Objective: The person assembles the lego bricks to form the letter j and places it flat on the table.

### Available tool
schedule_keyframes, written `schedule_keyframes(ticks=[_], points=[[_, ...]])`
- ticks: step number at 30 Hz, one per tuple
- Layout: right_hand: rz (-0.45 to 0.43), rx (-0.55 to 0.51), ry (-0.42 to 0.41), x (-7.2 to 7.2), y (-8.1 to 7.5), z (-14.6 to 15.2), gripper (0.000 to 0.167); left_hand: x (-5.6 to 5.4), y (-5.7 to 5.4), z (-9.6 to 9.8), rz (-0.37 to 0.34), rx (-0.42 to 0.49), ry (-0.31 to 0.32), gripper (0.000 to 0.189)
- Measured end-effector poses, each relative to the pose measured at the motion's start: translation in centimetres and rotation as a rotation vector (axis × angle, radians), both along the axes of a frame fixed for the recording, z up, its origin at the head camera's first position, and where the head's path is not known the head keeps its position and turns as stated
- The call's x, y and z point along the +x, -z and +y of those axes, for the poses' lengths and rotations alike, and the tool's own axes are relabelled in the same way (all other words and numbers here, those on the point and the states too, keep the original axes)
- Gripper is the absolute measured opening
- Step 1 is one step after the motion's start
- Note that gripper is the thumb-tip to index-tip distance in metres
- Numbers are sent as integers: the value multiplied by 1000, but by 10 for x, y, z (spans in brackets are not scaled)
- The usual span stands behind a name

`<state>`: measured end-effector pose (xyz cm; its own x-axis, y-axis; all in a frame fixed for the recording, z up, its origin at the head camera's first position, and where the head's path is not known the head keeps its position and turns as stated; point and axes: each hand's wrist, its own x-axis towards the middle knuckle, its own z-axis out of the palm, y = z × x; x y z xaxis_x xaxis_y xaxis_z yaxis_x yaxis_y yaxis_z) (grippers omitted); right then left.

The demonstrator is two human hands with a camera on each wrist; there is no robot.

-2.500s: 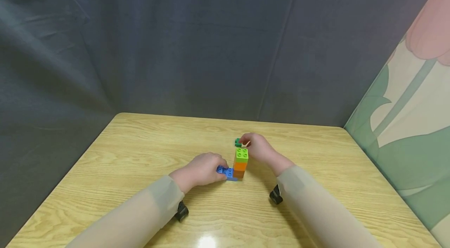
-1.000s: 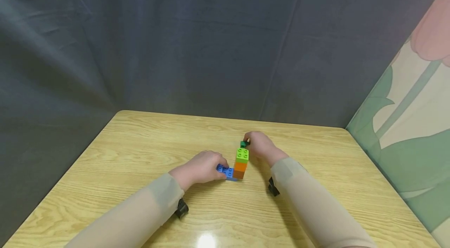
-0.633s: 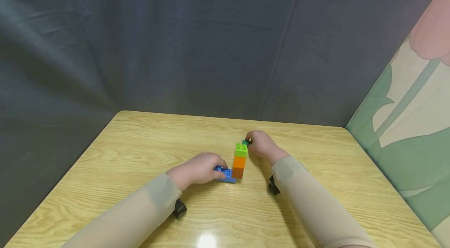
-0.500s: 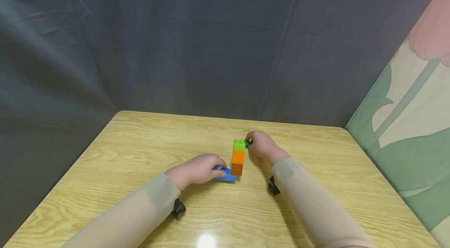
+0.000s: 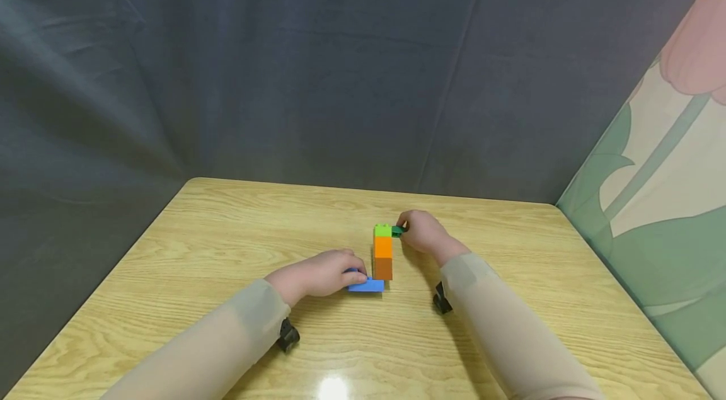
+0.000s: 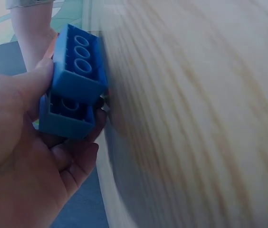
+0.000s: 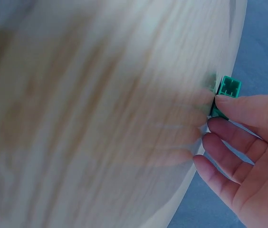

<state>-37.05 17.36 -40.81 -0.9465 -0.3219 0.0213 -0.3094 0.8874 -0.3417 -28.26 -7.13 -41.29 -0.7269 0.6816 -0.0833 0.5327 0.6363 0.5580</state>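
Note:
My left hand grips two joined blue toy building bricks, thumb on the near side. In the left wrist view their hollow undersides show, the longer blue brick overlapping the other. At their right end rises a tower: a brown brick, an orange brick and a lime green brick on top. Behind and just right of the tower, my right hand pinches a small dark green brick between thumb and index finger. The right wrist view shows this green brick's hollow underside.
The bricks and both hands are over the middle of a wooden table. A dark curtain hangs behind its far edge. Along the right side runs a tulip-patterned panel.
My right hand has taken the dark green brick in a pinch and shifted it slightly right. My left hand has tipped the blue bricks and tower back, so the lime brick's top shows less.

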Motion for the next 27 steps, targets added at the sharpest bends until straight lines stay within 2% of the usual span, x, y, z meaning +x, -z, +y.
schedule_keyframes(ticks=[11,16,20,23,27], points=[[-5,1,23,-2,4,-1,19,2,1,1,68,20,93,18],[-18,4,36,-2,4,-1,20,3,4,2,50,42,67,18],[-24,4,38,-1,3,-1,20,5,4,5,31,42,37,38],[-14,8,28,-1,3,-2,21,8,2,9,64,22,44,42],[-2,18,2,-2,4,-4,23,11,-1,16,117,-1,60,29]])
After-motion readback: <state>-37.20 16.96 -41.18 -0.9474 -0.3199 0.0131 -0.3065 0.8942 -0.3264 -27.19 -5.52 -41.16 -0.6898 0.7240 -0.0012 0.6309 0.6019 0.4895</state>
